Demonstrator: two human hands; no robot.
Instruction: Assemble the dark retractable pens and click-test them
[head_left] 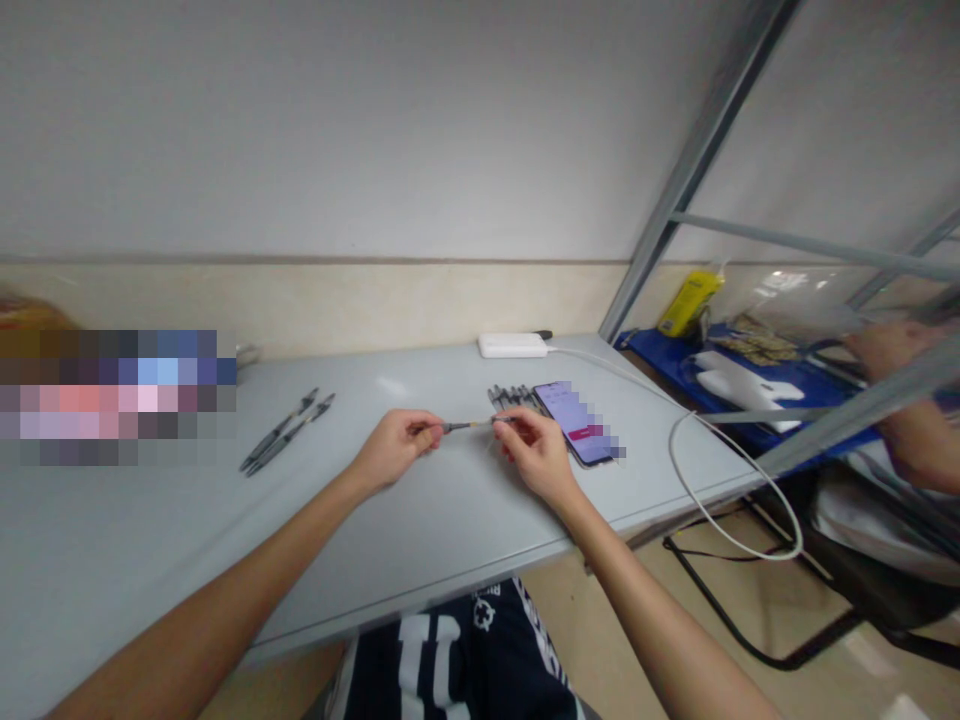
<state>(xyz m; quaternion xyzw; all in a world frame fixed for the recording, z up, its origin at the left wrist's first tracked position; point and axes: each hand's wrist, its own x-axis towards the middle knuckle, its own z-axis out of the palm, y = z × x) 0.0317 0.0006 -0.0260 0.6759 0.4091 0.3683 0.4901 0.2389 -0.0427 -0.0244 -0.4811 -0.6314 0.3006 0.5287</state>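
A pen (pixel 469 426) spans the gap between my two hands, low over the grey table. My left hand (pixel 397 447) pinches its grey end between thumb and fingers. On the other end, the fingertips of my right hand (pixel 538 448) are closed. The middle stretch of the pen looks thin and pale; whether its parts are joined or separate is too small to tell. Just behind my right hand lie several dark pens (pixel 512 394) side by side, partly covered by it. Two more dark pens (pixel 289 432) rest at a slant, left of my left hand.
A lit phone (pixel 574 420) lies right of my right hand. At the wall sits a white power adapter (pixel 514 346), its white cable (pixel 675 440) looping past the table edge. Beyond a metal frame (pixel 690 130), another person's arm (pixel 911 400) reaches over a blue table (pixel 802 365). The far left is pixelated.
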